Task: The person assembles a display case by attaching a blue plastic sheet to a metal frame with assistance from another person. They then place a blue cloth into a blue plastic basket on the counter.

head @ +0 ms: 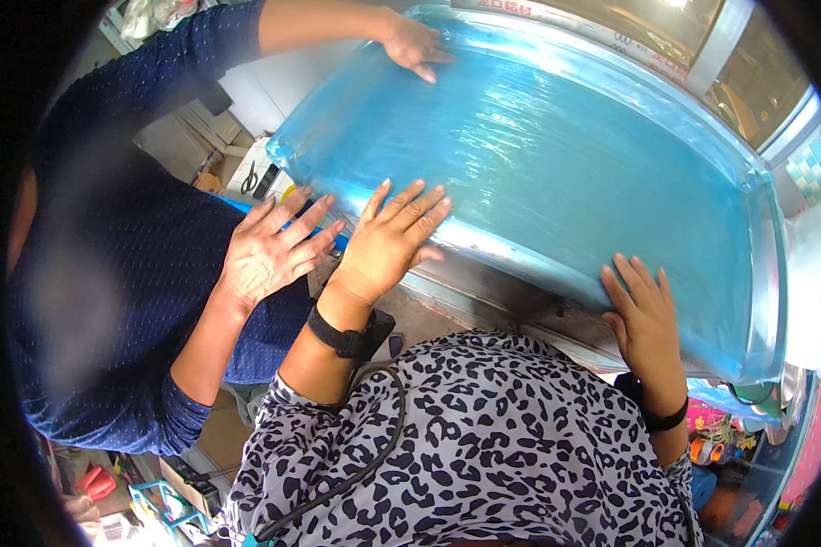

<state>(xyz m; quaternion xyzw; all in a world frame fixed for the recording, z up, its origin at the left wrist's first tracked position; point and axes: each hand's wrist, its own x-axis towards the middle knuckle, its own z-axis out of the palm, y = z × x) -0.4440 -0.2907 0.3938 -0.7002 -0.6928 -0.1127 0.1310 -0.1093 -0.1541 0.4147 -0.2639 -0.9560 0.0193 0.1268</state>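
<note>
Before me lies a large rectangular panel [588, 164] wrapped in shiny blue plastic film, with raised edges round its rim. My left hand [393, 232] rests palm down at its near edge, left of the middle, fingers spread and holding nothing. Farther right, my right hand [643, 308] lies against the film near the same edge, its fingers extended and also holding nothing. A black strap [339, 335] circles my left wrist, and another black band [663, 414] is on my right wrist.
A co-worker in a dark blue dotted top [130, 273] stands at my left. One of their hands [414, 48] touches the panel's far left corner; the other hand [277, 243] hovers beside mine. Scissors [250, 179] lie on a white tiled surface beyond. Assorted goods [715, 441] crowd the lower right.
</note>
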